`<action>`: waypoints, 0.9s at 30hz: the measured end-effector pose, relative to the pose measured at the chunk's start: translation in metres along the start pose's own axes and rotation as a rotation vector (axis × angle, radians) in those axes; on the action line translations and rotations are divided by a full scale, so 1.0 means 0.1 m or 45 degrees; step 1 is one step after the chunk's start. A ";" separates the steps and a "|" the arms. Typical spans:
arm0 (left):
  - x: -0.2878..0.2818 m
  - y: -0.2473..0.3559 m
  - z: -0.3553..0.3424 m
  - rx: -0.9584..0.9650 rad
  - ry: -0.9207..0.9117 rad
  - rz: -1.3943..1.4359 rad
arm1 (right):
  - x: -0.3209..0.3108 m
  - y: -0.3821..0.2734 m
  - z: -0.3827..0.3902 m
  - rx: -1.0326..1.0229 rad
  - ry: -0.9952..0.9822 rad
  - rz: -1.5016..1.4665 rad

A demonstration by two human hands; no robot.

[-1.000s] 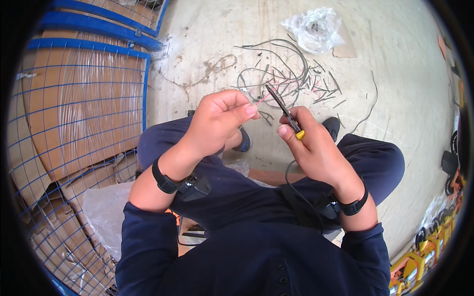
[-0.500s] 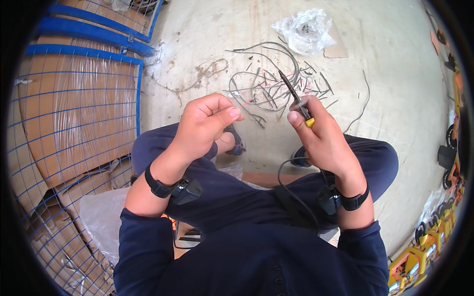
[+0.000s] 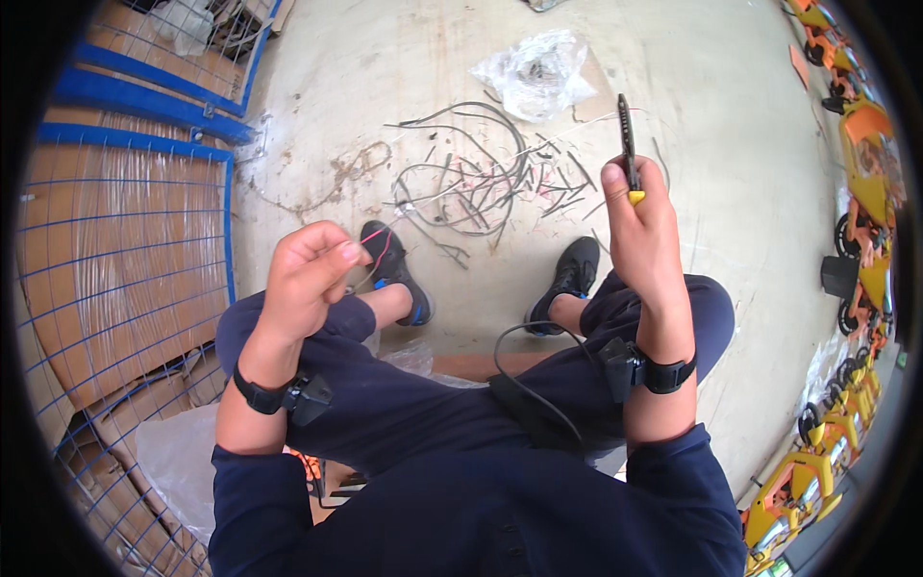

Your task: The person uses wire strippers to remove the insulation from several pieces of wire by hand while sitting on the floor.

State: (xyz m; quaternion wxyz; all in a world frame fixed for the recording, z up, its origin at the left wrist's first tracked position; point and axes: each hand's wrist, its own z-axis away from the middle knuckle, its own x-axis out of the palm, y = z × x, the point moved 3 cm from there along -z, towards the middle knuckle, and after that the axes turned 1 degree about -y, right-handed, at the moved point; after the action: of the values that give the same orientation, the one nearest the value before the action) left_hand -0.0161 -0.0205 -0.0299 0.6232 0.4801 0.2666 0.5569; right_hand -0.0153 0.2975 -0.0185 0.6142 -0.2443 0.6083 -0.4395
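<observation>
My left hand [image 3: 312,274], over my left knee, pinches a thin red wire [image 3: 383,234] between thumb and fingertips. From there a thin pale strand [image 3: 519,154] appears to stretch up and right toward the tool's jaws, though blur hides where it ends. My right hand [image 3: 639,216], raised over the right knee, is closed around wire strippers [image 3: 627,144] with dark flat jaws and a bit of yellow handle showing. The jaws point away from me and look closed. My palm hides most of the handles.
A pile of dark cable lengths and wire scraps [image 3: 471,183] lies on the concrete floor beyond my shoes [image 3: 567,284]. Clear plastic wrapping [image 3: 538,72] lies behind it. A blue mesh cage [image 3: 231,221] with cardboard stands at left, and yellow wheeled machines [image 3: 793,500] line the right.
My hands have moved apart, the left one leftward and nearer, the right one rightward. The strippers now point straighter ahead. More of the red wire shows, and my view has shifted.
</observation>
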 end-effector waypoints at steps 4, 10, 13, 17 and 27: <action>-0.15 -0.07 0.03 0.015 -0.049 0.064 | -0.13 0.15 -0.07 0.113 0.088 0.009; -0.17 -0.06 0.04 0.041 -0.063 0.043 | -0.19 0.13 -0.07 0.083 0.140 0.033; -0.17 -0.07 0.05 0.037 -0.071 0.025 | -0.20 0.15 -0.07 0.067 0.192 0.097; -0.19 -0.06 0.08 0.035 -0.102 0.032 | -0.23 0.21 -0.10 -0.026 0.280 0.216; -0.65 0.03 0.11 0.104 0.020 0.225 | -0.96 0.54 -0.17 0.224 0.687 -0.019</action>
State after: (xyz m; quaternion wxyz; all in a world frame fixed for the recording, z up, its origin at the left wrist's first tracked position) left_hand -0.0231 -0.0860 -0.0361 0.5495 0.5224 0.2506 0.6019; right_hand -0.0068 0.4083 -0.0148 0.4456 -0.0688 0.7076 -0.5440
